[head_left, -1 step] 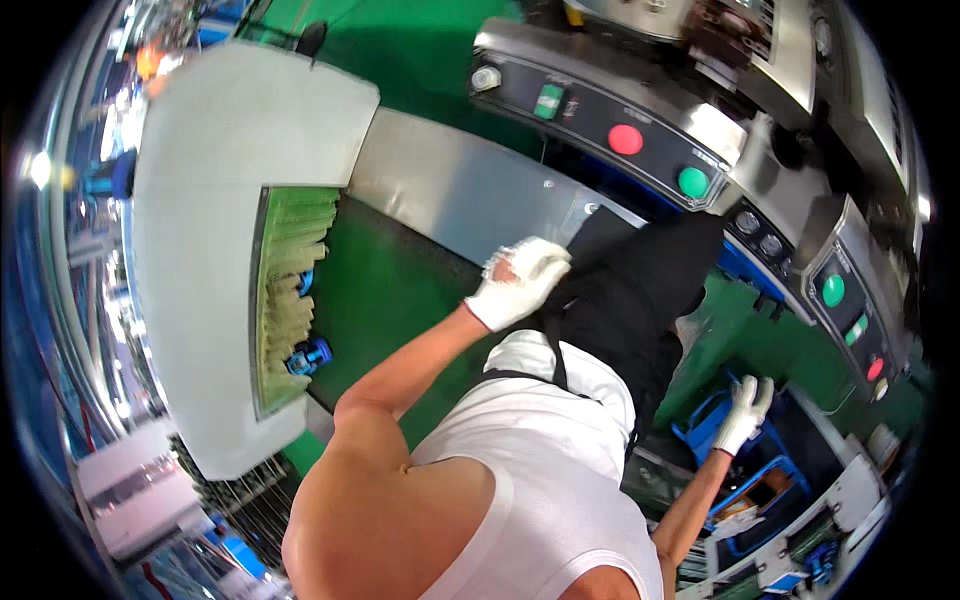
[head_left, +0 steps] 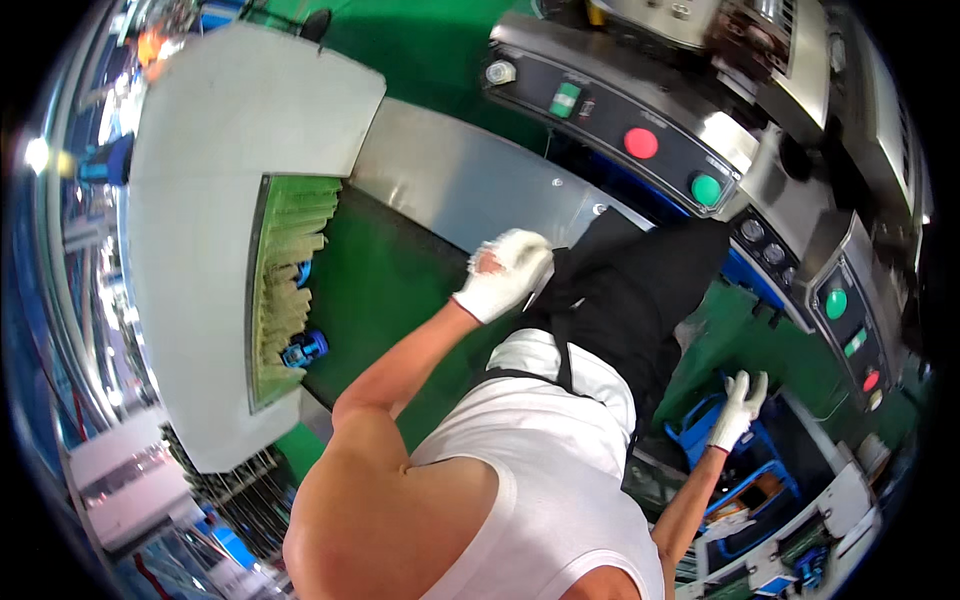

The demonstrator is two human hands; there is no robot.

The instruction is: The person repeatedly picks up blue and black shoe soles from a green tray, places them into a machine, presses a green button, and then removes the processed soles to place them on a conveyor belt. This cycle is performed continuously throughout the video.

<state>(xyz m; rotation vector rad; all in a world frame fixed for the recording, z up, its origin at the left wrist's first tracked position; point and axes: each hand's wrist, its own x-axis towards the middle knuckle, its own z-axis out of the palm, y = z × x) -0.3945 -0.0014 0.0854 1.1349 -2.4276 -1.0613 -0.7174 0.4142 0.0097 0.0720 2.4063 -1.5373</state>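
Note:
My left hand point(head_left: 508, 272), in a white knit glove, is beside the black trousers point(head_left: 645, 280) I wear. Its fingers are curled inward, and a thin pale edge shows beneath them; what it belongs to I cannot make out. My right hand point(head_left: 738, 411), gloved in white too, reaches out on the right with its fingers apart. Beneath it in the picture is a blue plastic crate point(head_left: 690, 432); whether the glove touches the crate I cannot tell. Nothing shows in that hand.
Ahead stands a metal machine with a control panel point(head_left: 620, 125) carrying red and green buttons. A second panel point(head_left: 850, 320) is at the right. On the left, a pale grey housing point(head_left: 200, 250) has an opening with green strip curtains point(head_left: 290, 260). A steel beam point(head_left: 470, 175) joins them.
My left hand has shifted slightly left, a little away from the trousers. The whole view has turned slightly, so the machine panels sit further right. My right hand stays near the blue crate.

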